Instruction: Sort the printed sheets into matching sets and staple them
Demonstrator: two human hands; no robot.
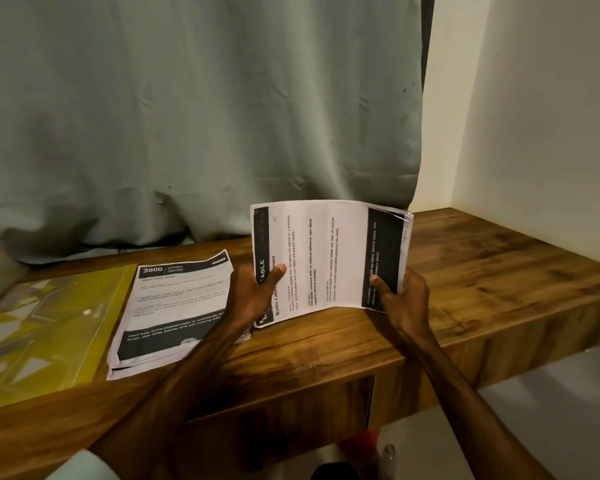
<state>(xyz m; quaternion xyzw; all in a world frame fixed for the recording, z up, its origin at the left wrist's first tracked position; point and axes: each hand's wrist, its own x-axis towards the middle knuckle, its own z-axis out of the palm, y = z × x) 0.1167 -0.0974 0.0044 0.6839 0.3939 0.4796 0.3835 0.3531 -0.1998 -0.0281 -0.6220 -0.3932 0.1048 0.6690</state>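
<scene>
Both hands hold one bundle of printed sheets (326,258) on edge over the middle of the desk (482,271), turned sideways so the print runs up the page. The left hand (253,292) grips the end with the dark header bar, thumb across the front and fingers behind. The right hand (400,296) pinches the end with the dark footer in the same way. The far top corner fans a little, so several sheets show there. Holding the two short ends with the long edge downward looks like squaring up a set so the edges line up before stapling. Whether that lower edge touches the desk I cannot tell.

A second stack of sheets (174,306) lies flat just left of the bundle, near the front edge of the desk, with a page headed "3800" on top. Its heading differs from the held page, so it is probably still to be sorted, or is another set laid aside.

No stapler is in view.

The only container is a yellow-green plastic folder (49,327), lying flat at the left end of the desk with the stack's left edge on it. Pale patches show across its surface, but whether it holds any papers is unclear. A grey-green curtain (187,116) hangs along the desk's back edge.
</scene>
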